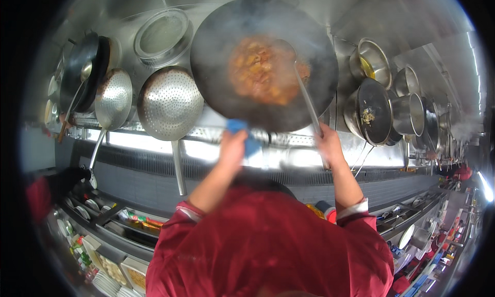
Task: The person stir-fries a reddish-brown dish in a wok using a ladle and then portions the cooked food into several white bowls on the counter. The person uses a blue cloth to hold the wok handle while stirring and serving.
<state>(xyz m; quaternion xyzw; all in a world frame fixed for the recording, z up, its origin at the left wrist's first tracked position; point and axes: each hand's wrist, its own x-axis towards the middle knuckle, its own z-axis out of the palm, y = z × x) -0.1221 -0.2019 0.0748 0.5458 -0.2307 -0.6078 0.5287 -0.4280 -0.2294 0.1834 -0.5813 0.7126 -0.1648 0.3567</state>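
In front of me a large dark wok [216,84] gives off steam, with a saucy orange-brown food [257,70] in its middle. My left hand [233,144] grips a blue cloth [247,136] at the wok's near rim; whether the rim itself is held under the cloth I cannot tell. Around the handle of a long metal ladle [306,94] my right hand [328,144] is closed. The ladle slants up into the wok, its dark bowl at the right side of the food, partly blurred by steam.
Left of the wok lie two perforated strainers [171,103] [114,99] with long handles, and a water-filled round pot [162,34] under a thin stream. Metal pots [373,61] and a pan with chopped bits [373,117] stand right. Another person's sleeve [38,196] shows far left.
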